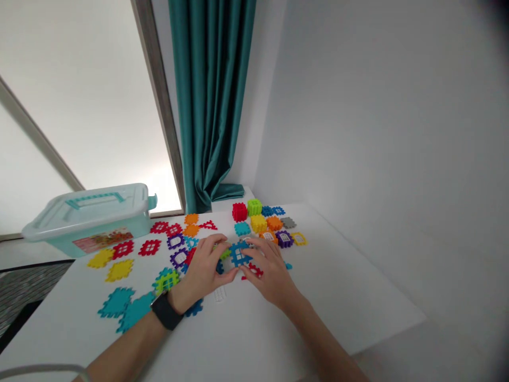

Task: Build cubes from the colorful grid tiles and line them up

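A blue interlocking tile (239, 255) with a window cut-out is between my two hands above the white table. My right hand (270, 269) grips it, fingers over its right side and thumb at its lower edge. My left hand (205, 268), wearing a black watch, curls around a lime green tile (225, 252) on the blue tile's left. The left thumb reaches under toward the blue tile. Whether the two tiles are joined is not clear. Red tiles (255, 270) lie just behind the right fingers, partly hidden. A white window piece (220, 294) rests below the hands.
A lidded turquoise box (99, 217) stands at the back left. Yellow tiles (120, 270), red tiles (150, 247) and teal tiles (116, 302) lie to the left. Stacked tiles (259, 223) in several colours stand behind the hands. A wall (358, 159) borders the table's right side.
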Demonstrator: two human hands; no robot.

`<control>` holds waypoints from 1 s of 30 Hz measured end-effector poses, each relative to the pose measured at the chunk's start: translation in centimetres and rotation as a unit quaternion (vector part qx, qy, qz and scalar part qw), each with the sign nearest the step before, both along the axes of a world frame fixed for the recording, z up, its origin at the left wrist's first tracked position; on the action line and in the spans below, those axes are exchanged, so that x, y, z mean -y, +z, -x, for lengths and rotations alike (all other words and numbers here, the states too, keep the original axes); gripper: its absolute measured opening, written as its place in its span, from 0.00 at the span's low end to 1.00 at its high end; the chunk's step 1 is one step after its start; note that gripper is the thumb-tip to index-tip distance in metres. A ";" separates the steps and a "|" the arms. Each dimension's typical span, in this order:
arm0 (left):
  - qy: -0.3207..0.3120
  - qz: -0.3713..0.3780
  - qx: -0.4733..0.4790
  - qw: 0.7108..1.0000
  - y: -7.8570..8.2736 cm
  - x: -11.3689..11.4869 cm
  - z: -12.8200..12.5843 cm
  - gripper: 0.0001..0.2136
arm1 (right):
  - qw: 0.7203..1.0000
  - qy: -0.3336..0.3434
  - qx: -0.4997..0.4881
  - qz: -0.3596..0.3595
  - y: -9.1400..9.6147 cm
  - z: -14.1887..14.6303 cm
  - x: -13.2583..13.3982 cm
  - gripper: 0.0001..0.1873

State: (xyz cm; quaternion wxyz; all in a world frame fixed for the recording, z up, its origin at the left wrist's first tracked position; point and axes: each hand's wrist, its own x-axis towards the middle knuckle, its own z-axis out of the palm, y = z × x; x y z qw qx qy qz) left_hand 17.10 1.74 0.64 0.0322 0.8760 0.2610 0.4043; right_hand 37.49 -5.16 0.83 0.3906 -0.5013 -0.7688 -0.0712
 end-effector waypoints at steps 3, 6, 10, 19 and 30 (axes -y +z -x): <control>-0.002 0.006 0.000 1.000 -0.2 -0.4 -1.2 0.19 | 1.000 -0.011 -0.015 0.001 -0.2 -0.9 -0.2 0.14; -0.005 0.018 0.000 1.000 0.1 -1.0 -2.4 0.19 | 0.999 -0.026 -0.019 -0.008 -0.1 -1.6 -0.7 0.14; -0.008 0.052 -0.008 0.999 0.8 -2.0 -3.7 0.19 | 0.998 -0.051 -0.024 -0.025 0.4 -3.1 -1.9 0.14; 0.108 0.134 -0.151 0.974 0.8 -5.0 -3.5 0.12 | 0.997 -0.076 -0.023 0.020 0.2 -9.4 -5.4 0.12; 0.127 0.168 -0.361 0.908 1.3 -7.7 -4.2 0.12 | 0.988 -0.117 -0.015 0.097 -1.6 -17.0 -12.4 0.10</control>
